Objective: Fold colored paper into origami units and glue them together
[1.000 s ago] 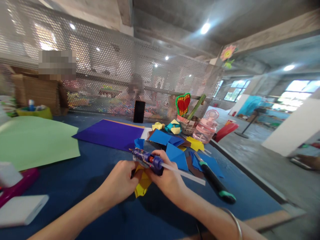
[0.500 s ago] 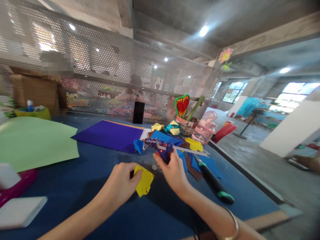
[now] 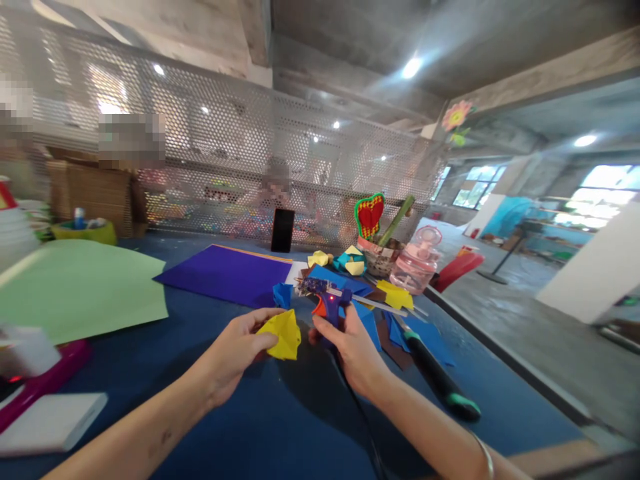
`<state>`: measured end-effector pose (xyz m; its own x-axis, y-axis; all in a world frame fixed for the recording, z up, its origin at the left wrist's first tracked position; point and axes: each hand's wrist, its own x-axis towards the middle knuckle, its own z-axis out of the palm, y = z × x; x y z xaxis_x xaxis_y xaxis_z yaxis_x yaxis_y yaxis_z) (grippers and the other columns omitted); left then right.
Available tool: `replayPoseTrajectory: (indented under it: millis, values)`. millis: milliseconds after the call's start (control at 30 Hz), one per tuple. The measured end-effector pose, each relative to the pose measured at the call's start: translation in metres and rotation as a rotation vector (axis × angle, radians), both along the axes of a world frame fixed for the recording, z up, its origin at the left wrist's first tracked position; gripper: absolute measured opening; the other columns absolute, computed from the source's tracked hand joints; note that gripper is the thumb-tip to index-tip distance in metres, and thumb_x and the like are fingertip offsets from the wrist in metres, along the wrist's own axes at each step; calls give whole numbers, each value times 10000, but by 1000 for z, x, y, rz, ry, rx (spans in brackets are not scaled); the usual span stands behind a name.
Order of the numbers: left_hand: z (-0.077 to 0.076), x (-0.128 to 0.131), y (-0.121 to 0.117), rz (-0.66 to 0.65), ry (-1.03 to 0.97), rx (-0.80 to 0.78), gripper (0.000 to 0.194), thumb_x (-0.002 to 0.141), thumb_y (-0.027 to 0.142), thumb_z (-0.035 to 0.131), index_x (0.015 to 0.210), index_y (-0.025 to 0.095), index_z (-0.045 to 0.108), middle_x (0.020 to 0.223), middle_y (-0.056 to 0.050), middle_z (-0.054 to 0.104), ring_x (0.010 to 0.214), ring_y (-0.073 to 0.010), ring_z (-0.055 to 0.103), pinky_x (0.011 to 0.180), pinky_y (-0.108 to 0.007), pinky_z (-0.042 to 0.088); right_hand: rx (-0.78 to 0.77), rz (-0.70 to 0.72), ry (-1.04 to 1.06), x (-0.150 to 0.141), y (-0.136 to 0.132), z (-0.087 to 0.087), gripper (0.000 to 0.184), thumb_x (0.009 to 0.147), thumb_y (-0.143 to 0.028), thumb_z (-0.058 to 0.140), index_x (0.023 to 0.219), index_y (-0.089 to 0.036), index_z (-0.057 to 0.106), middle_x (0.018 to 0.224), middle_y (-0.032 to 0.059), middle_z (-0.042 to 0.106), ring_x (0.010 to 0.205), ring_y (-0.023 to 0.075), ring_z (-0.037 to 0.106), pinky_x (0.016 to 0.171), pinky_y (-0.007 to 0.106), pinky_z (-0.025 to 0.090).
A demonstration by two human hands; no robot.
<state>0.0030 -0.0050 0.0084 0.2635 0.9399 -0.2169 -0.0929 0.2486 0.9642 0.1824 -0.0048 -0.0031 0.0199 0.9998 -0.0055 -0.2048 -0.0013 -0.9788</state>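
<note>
My left hand (image 3: 245,347) pinches a folded piece of yellow paper (image 3: 284,335) between thumb and fingers, held above the blue tabletop. My right hand (image 3: 350,343) is wrapped round the handle of a dark blue glue gun (image 3: 333,300) with an orange trigger and a lit red light. A glue stick (image 3: 377,305) pokes out of its back end, and its nozzle points left, beyond the yellow paper and apart from it. Close to the nozzle lies a small folded blue paper piece (image 3: 283,295). A black cord runs down from the gun's handle.
Purple sheets (image 3: 227,273) and a pale green sheet (image 3: 90,287) lie left. Blue paper scraps (image 3: 345,280) and a black-handled tool (image 3: 443,377) lie right. A pink bottle (image 3: 415,260), a basket (image 3: 377,257) and a phone (image 3: 283,230) stand behind. Perforated metal screening (image 3: 215,147) borders the back.
My left hand has raised and turned the yellow paper, so a different side shows. The glue gun has shifted slightly right and down with my right hand. The whole view has shifted a little.
</note>
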Motion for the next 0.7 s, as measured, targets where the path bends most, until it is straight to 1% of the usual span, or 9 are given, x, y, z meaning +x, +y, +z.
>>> replayPoseTrajectory:
  millis: [100,167,300,433,567,700]
  values:
    - [1,0,-1,6,-20,-34,448,648,170,607,1095,176,584,1005,-44,697,827,-137,647,732,-239,460,23,23,2,-1,0,-4,483,643,-311,779,970,-230,433,804,-34,592,626,129,603,627,294,522]
    - [-1,0,0,0,-18,-27,391,653,220,631,1039,164,593,941,-44,699,780,-142,643,711,-249,456,33,35,-16,-1,0,-7,485,633,-307,784,960,-233,434,812,-33,589,636,137,606,650,314,533]
    - [-7,2,1,14,45,65,341,644,332,664,919,151,574,811,-26,659,706,-144,610,666,-267,446,42,47,-68,-4,-2,-9,526,603,-315,806,976,-234,443,810,-23,598,653,160,613,661,335,542]
    - [-13,7,2,81,98,171,339,669,408,640,870,169,507,799,-16,618,721,-148,586,647,-270,433,53,84,-114,-7,-4,-9,551,608,-304,805,1008,-231,433,814,-16,610,650,163,613,649,329,539]
    - [-18,11,1,118,78,233,337,673,423,636,841,182,471,795,-5,599,732,-142,570,673,-276,437,129,61,-193,-7,-4,-10,556,603,-272,808,1016,-229,438,877,-7,618,772,175,623,726,322,533]
    - [-20,14,-1,119,30,251,318,677,406,636,819,193,447,799,5,591,741,-138,570,687,-276,444,149,27,-271,-7,-3,-13,523,602,-274,802,974,-231,436,834,-16,608,754,175,617,688,309,527]
